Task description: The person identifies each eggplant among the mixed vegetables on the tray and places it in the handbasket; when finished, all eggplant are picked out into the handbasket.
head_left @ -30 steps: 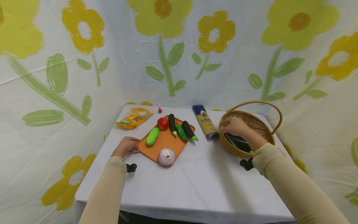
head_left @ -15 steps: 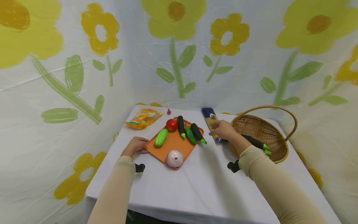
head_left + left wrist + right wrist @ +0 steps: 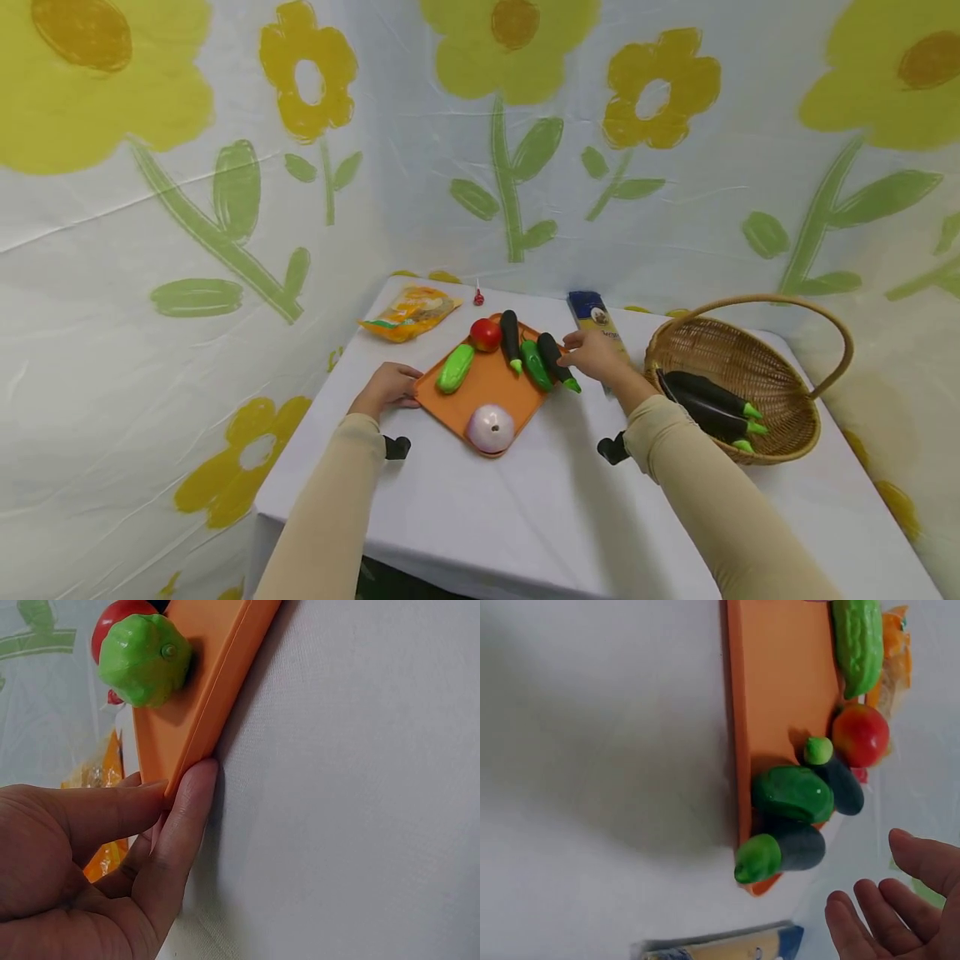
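1. Think of the orange tray (image 3: pixel 495 383) on the worktop (image 3: pixel 480 517) as a clock, with 12 o'clock far from you.
2. At 9 o'clock, your left hand (image 3: pixel 390 386) pinches the tray's corner with its fingers (image 3: pixel 187 810). A firm pinch should stop the tray sliding.
3. Your right hand (image 3: pixel 592 357) is near the edge, between 2 and 3 o'clock. Its fingers are loose and hold nothing.
4. The nearest dark eggplant (image 3: pixel 550 354) lies there too, its green end pointing to 3 o'clock.
5. If you pick it up, grab its fat middle. It looks smooth and may slip.
6. Mind the green pepper (image 3: pixel 535 365) on its left. A wide grab could knock it.
7. Well past 3 o'clock, the basket (image 3: pixel 727 343) holds more eggplants (image 3: pixel 708 410). Lift high over its rim.
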A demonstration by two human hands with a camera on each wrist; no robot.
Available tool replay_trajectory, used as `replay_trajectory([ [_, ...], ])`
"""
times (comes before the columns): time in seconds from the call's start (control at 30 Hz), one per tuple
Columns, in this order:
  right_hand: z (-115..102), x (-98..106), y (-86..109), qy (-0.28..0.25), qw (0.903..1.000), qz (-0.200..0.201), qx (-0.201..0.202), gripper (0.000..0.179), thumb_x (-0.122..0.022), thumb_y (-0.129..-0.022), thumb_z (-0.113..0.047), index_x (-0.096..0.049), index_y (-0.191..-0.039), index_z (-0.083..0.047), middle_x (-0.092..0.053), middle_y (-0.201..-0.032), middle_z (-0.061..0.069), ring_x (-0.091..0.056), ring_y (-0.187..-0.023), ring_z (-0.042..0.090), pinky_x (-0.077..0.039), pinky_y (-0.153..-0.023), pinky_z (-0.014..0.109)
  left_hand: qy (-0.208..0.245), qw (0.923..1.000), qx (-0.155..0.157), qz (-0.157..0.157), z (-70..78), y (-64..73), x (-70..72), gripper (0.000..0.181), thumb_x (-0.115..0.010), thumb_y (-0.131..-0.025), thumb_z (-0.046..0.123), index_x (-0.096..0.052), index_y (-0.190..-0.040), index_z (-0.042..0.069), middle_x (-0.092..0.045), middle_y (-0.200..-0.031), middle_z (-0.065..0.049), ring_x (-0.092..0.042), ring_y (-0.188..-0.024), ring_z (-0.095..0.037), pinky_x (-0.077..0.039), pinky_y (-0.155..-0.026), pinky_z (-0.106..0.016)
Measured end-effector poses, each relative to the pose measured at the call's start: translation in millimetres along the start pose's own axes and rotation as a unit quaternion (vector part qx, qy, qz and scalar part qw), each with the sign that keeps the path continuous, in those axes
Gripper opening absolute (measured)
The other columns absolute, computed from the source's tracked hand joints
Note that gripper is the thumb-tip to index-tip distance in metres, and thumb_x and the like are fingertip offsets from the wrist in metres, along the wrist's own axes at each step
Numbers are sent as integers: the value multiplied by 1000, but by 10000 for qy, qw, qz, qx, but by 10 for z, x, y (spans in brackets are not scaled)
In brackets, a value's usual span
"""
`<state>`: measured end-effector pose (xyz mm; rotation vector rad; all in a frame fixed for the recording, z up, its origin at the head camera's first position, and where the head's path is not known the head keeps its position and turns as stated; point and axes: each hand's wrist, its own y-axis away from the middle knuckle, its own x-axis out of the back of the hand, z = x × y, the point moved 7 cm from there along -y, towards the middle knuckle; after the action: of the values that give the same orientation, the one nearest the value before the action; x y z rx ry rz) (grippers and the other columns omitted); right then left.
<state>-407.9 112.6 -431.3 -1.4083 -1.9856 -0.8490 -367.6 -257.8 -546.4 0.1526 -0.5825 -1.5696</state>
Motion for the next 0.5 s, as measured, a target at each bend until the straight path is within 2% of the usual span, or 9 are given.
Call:
replay_trajectory([
  [0.3, 110, -152, -241, 15, 9999, 10, -136, 57, -72, -91, -14, -54, -140, 9, -57, -138, 26, -54, -124, 41, -50, -103, 50, -36, 10000, 4, 50, 13, -29, -17, 44, -57, -87, -12, -65, -129, -5, -62, -116, -24, -67, -75, -22, -64, -69, -34],
  [0.5, 119, -222, -400, -7, 9999, -69, -147, 58, -73, -90, -13, -54, -140, 9, -57, -138, 27, -54, -124, 42, -50, -104, 50, -20, 9998, 66, 200, -6, -46, 16, 43, -57, -87, -13, -67, -128, -3, -62, -119, -24, -68, -76, -23, -64, -67, -33],
])
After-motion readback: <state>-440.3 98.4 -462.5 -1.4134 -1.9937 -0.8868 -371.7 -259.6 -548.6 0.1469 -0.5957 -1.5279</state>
